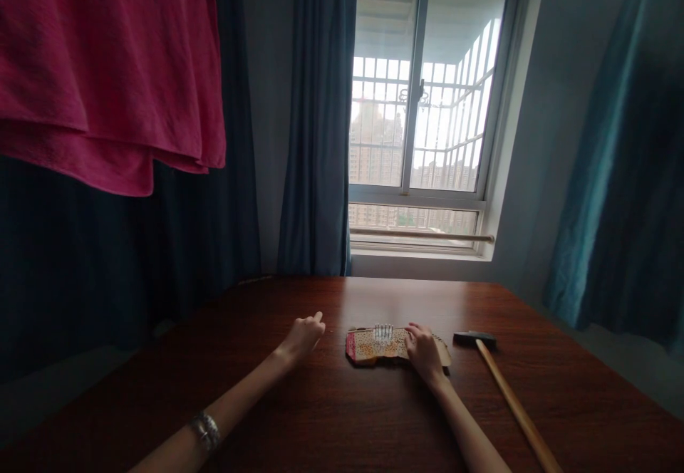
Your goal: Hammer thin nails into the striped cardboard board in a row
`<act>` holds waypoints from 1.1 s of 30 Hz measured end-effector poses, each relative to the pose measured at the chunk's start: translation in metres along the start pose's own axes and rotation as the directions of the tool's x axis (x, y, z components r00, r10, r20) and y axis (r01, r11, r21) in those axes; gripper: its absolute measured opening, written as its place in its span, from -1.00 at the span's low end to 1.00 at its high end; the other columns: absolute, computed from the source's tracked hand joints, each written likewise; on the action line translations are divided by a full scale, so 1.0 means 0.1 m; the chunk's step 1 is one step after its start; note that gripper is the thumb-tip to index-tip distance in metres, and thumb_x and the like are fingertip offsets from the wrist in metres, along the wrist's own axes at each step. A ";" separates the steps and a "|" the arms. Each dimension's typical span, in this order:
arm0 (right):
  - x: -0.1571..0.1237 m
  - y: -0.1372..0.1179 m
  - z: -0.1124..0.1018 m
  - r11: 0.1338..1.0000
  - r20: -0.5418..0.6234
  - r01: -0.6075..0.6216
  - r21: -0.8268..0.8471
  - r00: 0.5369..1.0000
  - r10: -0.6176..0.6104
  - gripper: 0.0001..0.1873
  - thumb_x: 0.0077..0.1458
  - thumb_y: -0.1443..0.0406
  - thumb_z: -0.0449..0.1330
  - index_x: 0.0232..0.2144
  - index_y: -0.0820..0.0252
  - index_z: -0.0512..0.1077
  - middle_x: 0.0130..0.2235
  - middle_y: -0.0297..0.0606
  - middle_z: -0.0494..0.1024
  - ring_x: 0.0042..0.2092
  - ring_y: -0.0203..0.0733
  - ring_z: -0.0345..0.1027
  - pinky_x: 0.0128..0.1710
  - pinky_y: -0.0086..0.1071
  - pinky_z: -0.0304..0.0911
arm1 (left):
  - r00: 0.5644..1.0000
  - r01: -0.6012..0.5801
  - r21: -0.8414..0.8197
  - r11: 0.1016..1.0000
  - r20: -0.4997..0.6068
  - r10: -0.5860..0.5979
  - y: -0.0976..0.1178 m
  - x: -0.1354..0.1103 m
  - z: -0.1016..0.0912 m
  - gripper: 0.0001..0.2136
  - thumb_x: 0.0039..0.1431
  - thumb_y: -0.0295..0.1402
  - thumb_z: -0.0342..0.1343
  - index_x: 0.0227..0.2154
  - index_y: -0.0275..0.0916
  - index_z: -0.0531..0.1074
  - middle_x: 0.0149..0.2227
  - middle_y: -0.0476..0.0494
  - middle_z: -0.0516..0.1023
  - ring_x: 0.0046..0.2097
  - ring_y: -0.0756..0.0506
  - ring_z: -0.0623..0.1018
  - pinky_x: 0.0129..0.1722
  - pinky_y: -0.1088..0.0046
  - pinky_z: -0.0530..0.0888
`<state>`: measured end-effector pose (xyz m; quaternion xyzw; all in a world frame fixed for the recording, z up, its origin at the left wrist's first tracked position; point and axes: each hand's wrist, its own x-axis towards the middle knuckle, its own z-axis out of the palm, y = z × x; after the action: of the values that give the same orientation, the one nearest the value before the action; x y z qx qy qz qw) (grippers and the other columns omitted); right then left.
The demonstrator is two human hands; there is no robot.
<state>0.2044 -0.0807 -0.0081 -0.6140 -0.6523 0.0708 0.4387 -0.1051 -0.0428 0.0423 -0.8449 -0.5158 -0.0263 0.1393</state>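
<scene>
A flat, rough-edged wooden board (366,345) lies on the table in front of me, speckled with dark dots and pinkish-red at its left end. Several nails (383,331) stand upright near its far edge. My right hand (424,350) rests on the board's right part, fingers laid out on top. To the left of the board, apart from it, my left hand (306,335) hovers with its fingers curled in; whatever it holds, if anything, is too small to make out. A hammer (475,339) with a long wooden handle lies right of my right hand.
The brown table (299,416) reaches toward a window (420,138) with bars outside. Blue curtains (320,124) hang at the back and on the right. A pink towel (117,67) hangs at upper left, above the table's level.
</scene>
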 end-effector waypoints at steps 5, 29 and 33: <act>-0.04 -0.27 0.05 0.984 0.040 0.004 0.179 0.999 -0.012 -0.74 0.03 0.21 0.05 -0.36 0.20 0.50 -0.35 -0.22 0.53 -0.28 -0.15 0.40 -0.21 -0.34 0.25 | 0.958 -0.273 0.000 0.962 -0.097 0.271 0.30 0.20 -0.08 -0.80 0.12 -0.56 -0.13 -0.36 -0.30 0.39 -0.34 -0.22 0.43 -0.32 -0.11 0.49 -0.34 0.41 0.39; -0.08 -0.35 0.12 0.606 0.590 -0.539 0.585 0.795 0.138 -0.66 -0.29 0.16 0.31 -0.43 0.28 0.53 -0.56 -0.31 0.44 -0.58 -0.45 0.14 -0.68 -0.58 -0.06 | 0.634 -0.625 0.116 0.772 -0.501 0.589 0.84 0.34 0.15 -0.81 0.21 -0.40 -0.15 -0.28 -0.29 0.36 -0.51 -0.07 0.42 -0.47 0.00 0.45 -0.51 0.59 0.32; -0.08 -0.34 0.13 0.637 0.566 -0.507 0.581 0.814 0.131 -0.70 -0.23 0.18 0.29 -0.41 0.26 0.52 -0.53 -0.31 0.45 -0.55 -0.42 0.20 -0.65 -0.56 0.02 | 0.609 -0.626 0.107 0.772 -0.552 0.570 0.85 0.34 0.17 -0.77 0.20 -0.44 -0.13 -0.12 -0.27 0.33 -0.49 -0.07 0.44 -0.45 0.00 0.46 -0.48 0.57 0.34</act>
<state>0.1696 -0.0896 0.0016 -0.4681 -0.5357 0.5430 0.4462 -0.0166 -0.0453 0.0150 -0.9281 -0.1381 -0.2471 0.2420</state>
